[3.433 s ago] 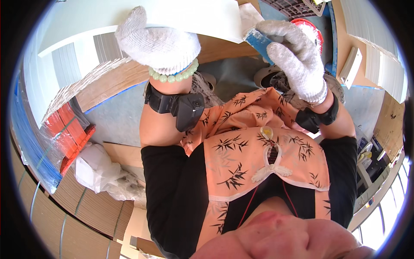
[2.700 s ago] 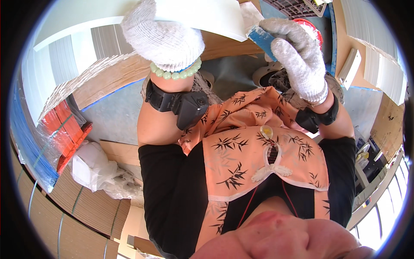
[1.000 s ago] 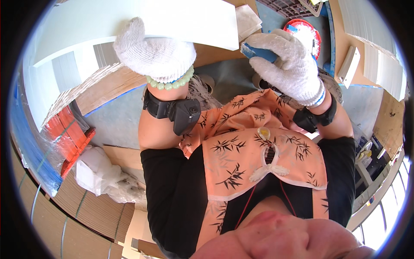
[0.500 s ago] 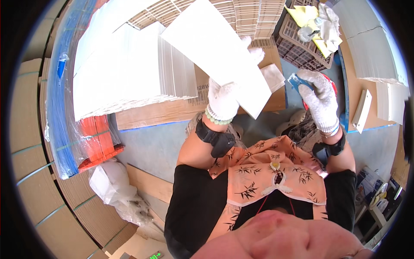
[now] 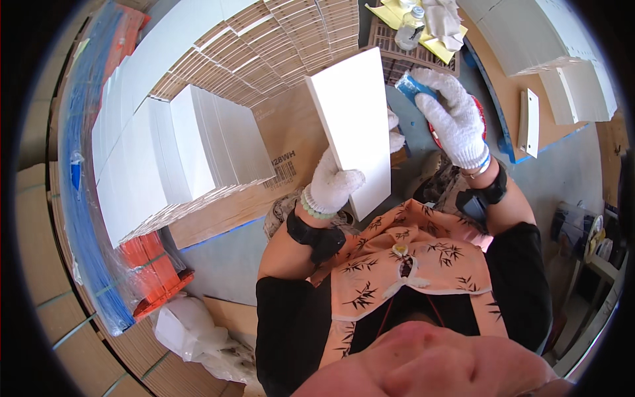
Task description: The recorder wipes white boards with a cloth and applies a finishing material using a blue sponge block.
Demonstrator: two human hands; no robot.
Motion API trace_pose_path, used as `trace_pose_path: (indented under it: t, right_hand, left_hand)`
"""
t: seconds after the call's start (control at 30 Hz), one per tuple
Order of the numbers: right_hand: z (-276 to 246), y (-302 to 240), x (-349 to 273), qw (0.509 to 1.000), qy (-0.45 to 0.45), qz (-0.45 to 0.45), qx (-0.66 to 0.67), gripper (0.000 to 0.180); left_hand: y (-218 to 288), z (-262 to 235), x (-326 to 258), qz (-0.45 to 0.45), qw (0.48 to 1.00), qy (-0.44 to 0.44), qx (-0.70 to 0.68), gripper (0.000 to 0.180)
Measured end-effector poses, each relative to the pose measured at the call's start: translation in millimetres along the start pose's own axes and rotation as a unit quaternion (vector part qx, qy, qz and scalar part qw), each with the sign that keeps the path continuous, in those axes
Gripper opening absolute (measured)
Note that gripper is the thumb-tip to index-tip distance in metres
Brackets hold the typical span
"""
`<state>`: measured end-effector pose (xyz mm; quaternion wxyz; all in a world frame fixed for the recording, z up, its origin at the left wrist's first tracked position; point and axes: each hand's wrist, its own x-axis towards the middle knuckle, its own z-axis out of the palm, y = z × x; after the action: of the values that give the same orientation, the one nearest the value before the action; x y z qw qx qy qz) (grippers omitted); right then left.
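My left hand (image 5: 331, 182), in a white knitted glove, grips a long white board (image 5: 362, 119) by its edges, thumb on the near face and fingertips showing past the right edge. The board stands tilted with its broad white face turned up. To the right, my gloved right hand (image 5: 455, 122) is closed on a small flat blue scraper (image 5: 410, 86) with white smears at its end. The scraper is apart from the board. Just beneath the right hand, a round container with a red rim (image 5: 482, 109) is mostly covered by it.
White boards (image 5: 215, 142) stand in rows on a cardboard box (image 5: 284, 126) at left. A brown crate (image 5: 391, 47) at the back holds a clear bottle (image 5: 409, 34) and cloths. At right, a white strip (image 5: 528, 122) leans near more stacked white boards (image 5: 565, 86).
The white board has turned more upright and come nearer in my left hand. Some boards in the left stack now lean apart. My right hand still holds the scraper; the view has shifted.
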<state>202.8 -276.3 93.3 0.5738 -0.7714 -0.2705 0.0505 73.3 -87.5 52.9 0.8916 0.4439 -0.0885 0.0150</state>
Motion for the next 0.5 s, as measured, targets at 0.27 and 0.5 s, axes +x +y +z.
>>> trace_pose_path:
  t: [0.27, 0.5]
  right_hand:
    - [-22, 9, 12, 0.992, 0.075, 0.005, 0.098, 0.033]
    - [-122, 60, 10, 0.972, 0.179, 0.122, 0.091, 0.029]
  left_hand:
    - [-13, -6, 3, 0.007, 0.996, -0.088, 0.025, 0.074]
    - [-6, -17, 9, 0.019, 0.990, 0.125, 0.065, 0.082]
